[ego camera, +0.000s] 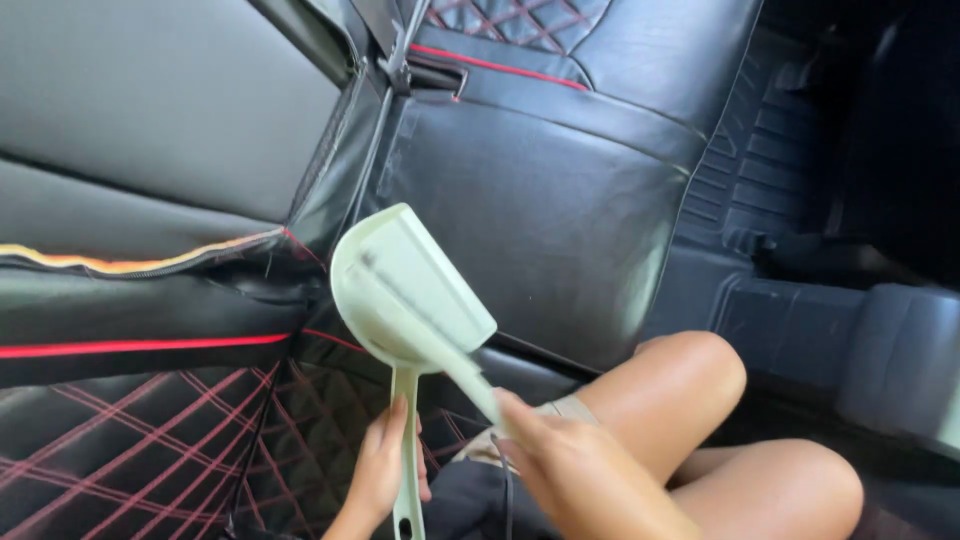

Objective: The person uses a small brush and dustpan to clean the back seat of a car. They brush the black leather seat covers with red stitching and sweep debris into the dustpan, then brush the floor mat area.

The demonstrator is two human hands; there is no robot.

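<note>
The left hand was closed around the handle of the pale green dustpan, whose long axis ran straight up from this grip. The right hand pinched the matching brush, lying just right of the handle, against the pan.

The single head-worn camera looks steeply down and forward from close range inside a car, facing the black seat back and floor mat, with the person's left hand, right hand and knees near the bottom edge.
</note>
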